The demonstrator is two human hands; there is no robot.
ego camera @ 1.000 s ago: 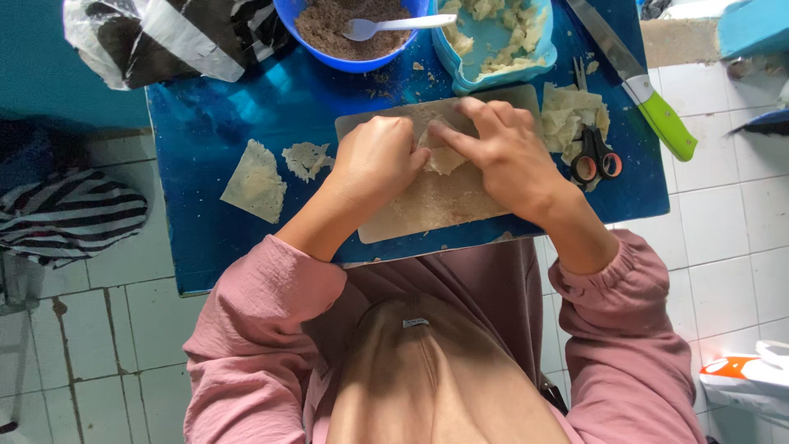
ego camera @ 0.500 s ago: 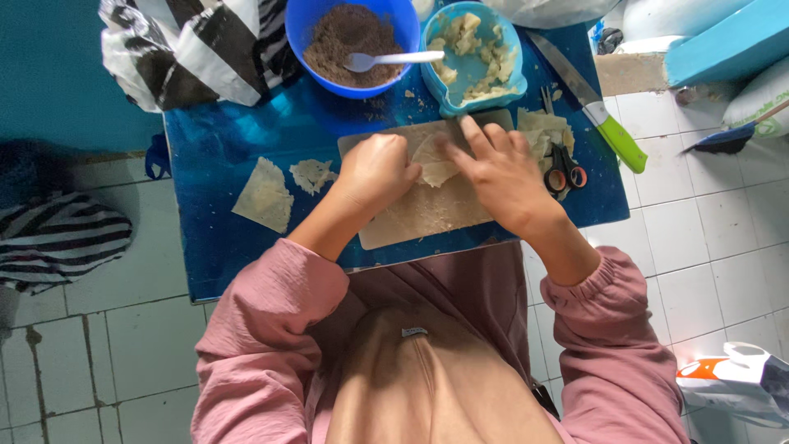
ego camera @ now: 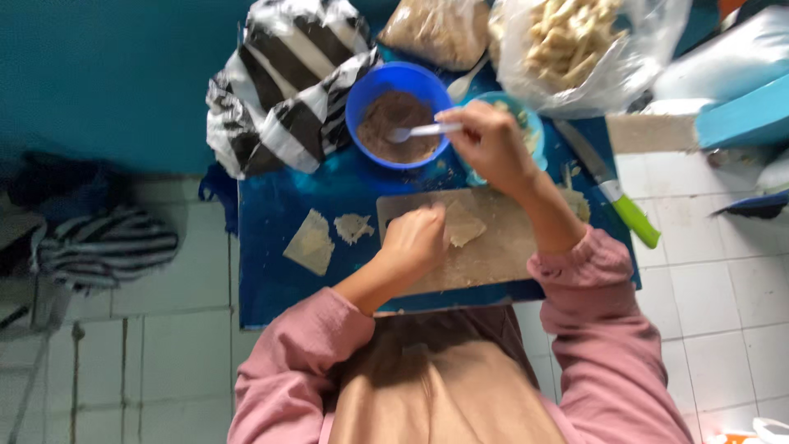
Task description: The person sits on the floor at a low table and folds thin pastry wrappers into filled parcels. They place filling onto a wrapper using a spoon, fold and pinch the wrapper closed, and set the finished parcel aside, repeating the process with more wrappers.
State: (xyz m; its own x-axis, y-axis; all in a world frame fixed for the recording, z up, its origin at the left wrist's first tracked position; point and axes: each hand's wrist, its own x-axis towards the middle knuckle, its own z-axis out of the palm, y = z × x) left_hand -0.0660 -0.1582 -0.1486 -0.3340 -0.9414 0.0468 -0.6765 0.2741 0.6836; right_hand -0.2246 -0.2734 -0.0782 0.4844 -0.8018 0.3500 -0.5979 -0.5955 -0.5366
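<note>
My right hand [ego camera: 491, 144] is shut on the handle of a white plastic spoon [ego camera: 415, 131] whose bowl rests in the brown filling of a blue bowl [ego camera: 397, 114]. My left hand [ego camera: 413, 242] lies on a wooden cutting board [ego camera: 493, 247], fingers curled against a pale folded wrapper piece [ego camera: 463, 224]. Behind my right hand a light-blue container [ego camera: 528, 123] is partly hidden.
Two wrapper pieces [ego camera: 311, 242] [ego camera: 353, 226] lie on the blue table [ego camera: 275, 279] left of the board. A green-handled knife [ego camera: 612, 193] lies at right. A striped bag [ego camera: 283, 94] and clear bags of food [ego camera: 575, 41] crowd the far edge. White tiled floor surrounds the table.
My right hand left the wrapper on the board and rose to the blue bowl, taking hold of the spoon. My left hand stays on the board. The camera view shifted downward.
</note>
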